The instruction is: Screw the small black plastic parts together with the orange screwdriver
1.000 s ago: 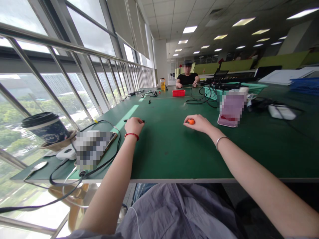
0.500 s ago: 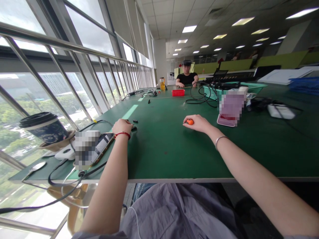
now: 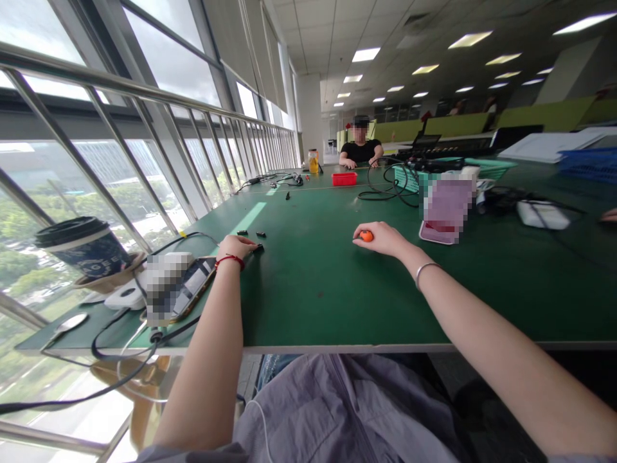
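My left hand (image 3: 236, 247) is low over the green table (image 3: 313, 302), its thumb and fingers closed at one end of a small black piece (image 3: 259, 248). Two similar black pieces, one nearer the window (image 3: 242, 232) and one beside it (image 3: 261, 235), lie just beyond those fingers. On the right, my right hand (image 3: 383, 238) is wrapped round a small rounded orange object (image 3: 366, 236) with a dark part. The palm hides the rest of it, so its kind cannot be made out.
At left are a lidded paper cup (image 3: 87, 247), a phone (image 3: 190, 292), a spoon (image 3: 70, 323) and cables. A red tray (image 3: 344, 179) stands farther off, before a seated person (image 3: 360, 151). A phone (image 3: 446, 209), green basket (image 3: 407, 180) and white adapter (image 3: 544, 215) sit at right.
My left hand has shifted slightly left and down, uncovering the two loose black pieces; its fingertips now show at the third. My right hand stays nearly still round the orange object.
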A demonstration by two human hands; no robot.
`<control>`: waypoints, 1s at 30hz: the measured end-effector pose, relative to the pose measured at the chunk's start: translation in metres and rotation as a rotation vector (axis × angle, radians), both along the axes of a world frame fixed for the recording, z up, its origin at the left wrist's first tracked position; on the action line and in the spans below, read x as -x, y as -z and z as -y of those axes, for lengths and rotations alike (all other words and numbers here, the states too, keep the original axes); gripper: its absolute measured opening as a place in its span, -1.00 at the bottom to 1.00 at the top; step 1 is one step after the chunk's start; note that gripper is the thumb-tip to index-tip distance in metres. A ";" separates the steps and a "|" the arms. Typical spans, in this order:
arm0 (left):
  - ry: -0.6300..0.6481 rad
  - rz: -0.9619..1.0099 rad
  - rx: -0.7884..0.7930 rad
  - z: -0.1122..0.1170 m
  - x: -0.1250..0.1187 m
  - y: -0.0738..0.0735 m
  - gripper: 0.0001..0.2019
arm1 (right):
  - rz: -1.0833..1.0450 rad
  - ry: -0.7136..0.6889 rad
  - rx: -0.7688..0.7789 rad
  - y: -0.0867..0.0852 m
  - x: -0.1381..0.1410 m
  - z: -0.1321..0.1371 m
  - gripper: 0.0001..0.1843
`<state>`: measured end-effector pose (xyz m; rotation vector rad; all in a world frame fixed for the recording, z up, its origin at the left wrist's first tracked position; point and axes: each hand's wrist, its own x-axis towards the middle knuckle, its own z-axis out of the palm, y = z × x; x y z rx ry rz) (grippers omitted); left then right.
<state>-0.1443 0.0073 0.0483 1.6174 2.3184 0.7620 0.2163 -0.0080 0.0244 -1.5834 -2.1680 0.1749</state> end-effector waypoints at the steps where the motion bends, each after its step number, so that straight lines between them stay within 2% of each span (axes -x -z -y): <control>1: 0.001 0.001 -0.001 0.000 0.000 0.000 -0.78 | 0.002 0.000 -0.002 0.000 0.000 0.000 -0.78; 14: 0.018 0.048 -0.022 0.001 0.003 -0.001 -0.79 | 0.002 -0.019 -0.013 0.002 -0.001 -0.002 -0.79; 20: 0.041 0.018 -0.035 -0.002 0.002 0.002 -0.87 | 0.018 -0.018 -0.011 0.001 0.000 -0.001 -0.80; 25: 0.208 0.112 -0.072 -0.009 -0.014 0.009 -0.90 | 0.034 -0.017 0.008 0.000 0.001 0.000 -0.79; 30: 0.486 0.266 -0.006 -0.011 -0.049 0.017 -0.81 | 0.053 -0.015 0.009 0.001 0.003 0.001 -0.77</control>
